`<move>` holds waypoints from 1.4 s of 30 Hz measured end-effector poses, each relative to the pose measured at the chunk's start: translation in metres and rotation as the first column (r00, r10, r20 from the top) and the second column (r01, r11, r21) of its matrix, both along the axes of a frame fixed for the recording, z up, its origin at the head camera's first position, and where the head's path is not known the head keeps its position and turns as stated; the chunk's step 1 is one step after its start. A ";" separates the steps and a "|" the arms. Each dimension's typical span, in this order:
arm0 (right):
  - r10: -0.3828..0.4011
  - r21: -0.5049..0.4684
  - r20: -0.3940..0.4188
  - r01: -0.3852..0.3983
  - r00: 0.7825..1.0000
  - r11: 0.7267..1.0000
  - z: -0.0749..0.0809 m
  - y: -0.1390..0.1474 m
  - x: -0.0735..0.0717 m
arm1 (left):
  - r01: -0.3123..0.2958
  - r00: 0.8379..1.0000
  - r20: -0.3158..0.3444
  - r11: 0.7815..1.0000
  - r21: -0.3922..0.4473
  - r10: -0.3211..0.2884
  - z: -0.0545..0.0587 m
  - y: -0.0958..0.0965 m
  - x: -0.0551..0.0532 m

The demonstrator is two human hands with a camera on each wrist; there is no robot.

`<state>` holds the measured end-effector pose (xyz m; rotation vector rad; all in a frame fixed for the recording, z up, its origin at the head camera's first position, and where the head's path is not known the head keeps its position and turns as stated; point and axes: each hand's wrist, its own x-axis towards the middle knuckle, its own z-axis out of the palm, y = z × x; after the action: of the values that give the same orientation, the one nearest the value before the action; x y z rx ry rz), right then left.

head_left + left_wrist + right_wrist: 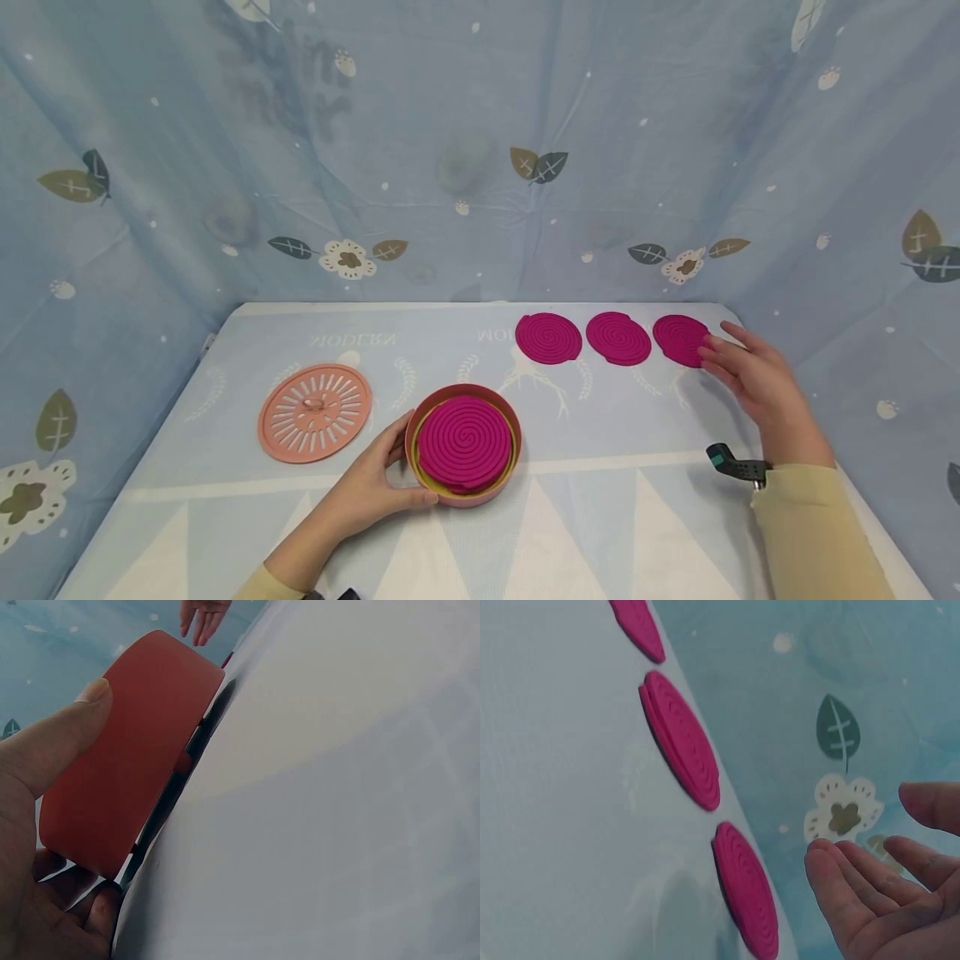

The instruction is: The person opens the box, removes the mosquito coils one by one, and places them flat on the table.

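The left hand [367,492] curls round the wall of a salmon-pink round container [131,757], thumb at the near side, fingers behind the left. The right hand [757,387] holds nothing; its fingers are extended and slightly parted, just beside the rightmost magenta spiral coaster [678,339], apart from it in the right wrist view.

That coaster looks like silicone: probably light, bendy, a little grippy and hard to break. Lying thin and flat, it would best be pinched at its rim. The middle coaster [618,338] and left coaster [548,338] lie in a row with it at the far edge. Another spiral coaster [465,442] sits inside the container, within a yellow rim [512,467]. The container looks rigid and light, suited to a grip round its wall.

Left of it lies a slotted lid [315,412] with a loop handle. A pale patterned tablecloth [600,492] lies beneath; leaf-and-flower curtains [420,125] enclose the table.
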<state>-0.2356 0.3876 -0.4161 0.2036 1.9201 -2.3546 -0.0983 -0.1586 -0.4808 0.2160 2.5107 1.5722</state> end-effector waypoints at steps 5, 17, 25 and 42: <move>0.071 0.045 -0.058 -0.068 0.996 0.997 0.005 -0.018 0.002 | -0.005 1.000 0.003 1.000 -0.002 0.005 0.001 0.000 0.000; 0.209 0.169 -0.149 -0.184 0.966 0.968 0.014 -0.062 0.005 | -0.003 1.000 -0.010 1.000 0.001 0.003 -0.003 0.000 0.000; 0.303 0.177 -0.170 -0.274 0.938 0.945 0.020 -0.086 0.010 | -0.003 1.000 -0.006 1.000 -0.010 0.003 -0.003 0.001 0.000; 0.402 0.278 -0.143 -0.353 0.904 0.893 0.020 -0.134 0.012 | 0.001 1.000 -0.001 1.000 -0.005 -0.001 -0.001 0.000 0.000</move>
<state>-0.2239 0.2541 -0.3961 -0.3748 2.1038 -1.9414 -0.0983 -0.1583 -0.4817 0.2167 2.5147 1.5653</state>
